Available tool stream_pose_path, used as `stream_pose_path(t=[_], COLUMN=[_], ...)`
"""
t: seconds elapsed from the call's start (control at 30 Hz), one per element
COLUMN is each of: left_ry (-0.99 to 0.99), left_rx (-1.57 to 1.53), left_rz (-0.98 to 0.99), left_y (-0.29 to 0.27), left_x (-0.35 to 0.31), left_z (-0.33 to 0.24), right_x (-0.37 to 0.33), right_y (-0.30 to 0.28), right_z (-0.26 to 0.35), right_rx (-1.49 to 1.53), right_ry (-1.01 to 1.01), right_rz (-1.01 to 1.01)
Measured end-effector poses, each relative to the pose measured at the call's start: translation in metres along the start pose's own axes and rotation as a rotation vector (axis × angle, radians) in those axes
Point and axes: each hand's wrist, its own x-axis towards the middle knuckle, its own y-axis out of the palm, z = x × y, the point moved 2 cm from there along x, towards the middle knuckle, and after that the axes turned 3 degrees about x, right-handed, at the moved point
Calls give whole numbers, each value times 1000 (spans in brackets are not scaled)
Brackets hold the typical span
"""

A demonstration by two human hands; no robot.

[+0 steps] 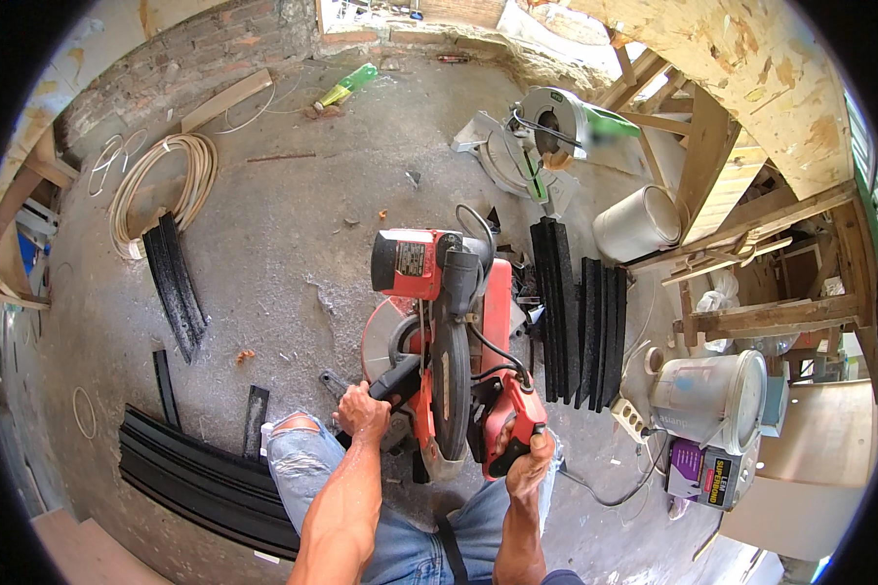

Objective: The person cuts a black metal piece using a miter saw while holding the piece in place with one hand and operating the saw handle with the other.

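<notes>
A red and black chop saw (pixel 449 370) stands on the floor between my knees, its round blade (pixel 385 336) showing on the left side. My left hand (pixel 363 409) is closed around a black handle at the saw's lower left. On the right, my right hand (pixel 529 463) grips the saw's red trigger handle (pixel 517 419). Just right of the saw lie ribbed black moulding strips (pixel 556 312). More long black mouldings (pixel 205 478) lie by my left knee. My fingers hide parts of both handles.
A green and grey mitre saw (pixel 556 127) stands at the back right. Along the right are a white bucket (pixel 639 224), a lidded paint bucket (pixel 712 400), a purple and black box (pixel 702 473) and a power strip (pixel 629 419). Coiled hose (pixel 171 185) and a green bottle (pixel 346 88) lie far left.
</notes>
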Motion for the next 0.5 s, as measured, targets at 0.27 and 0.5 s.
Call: stream_pose_path(t=[0.27, 0.5], left_ry=[6, -4], left_rx=[3, 0], left_rz=[11, 5], left_y=[0, 0], left_x=[0, 0], left_z=[0, 0], right_x=[1, 0], right_y=[-2, 0], right_z=[-2, 1], right_rx=[-5, 5], right_ry=[5, 5], right_rz=[15, 6])
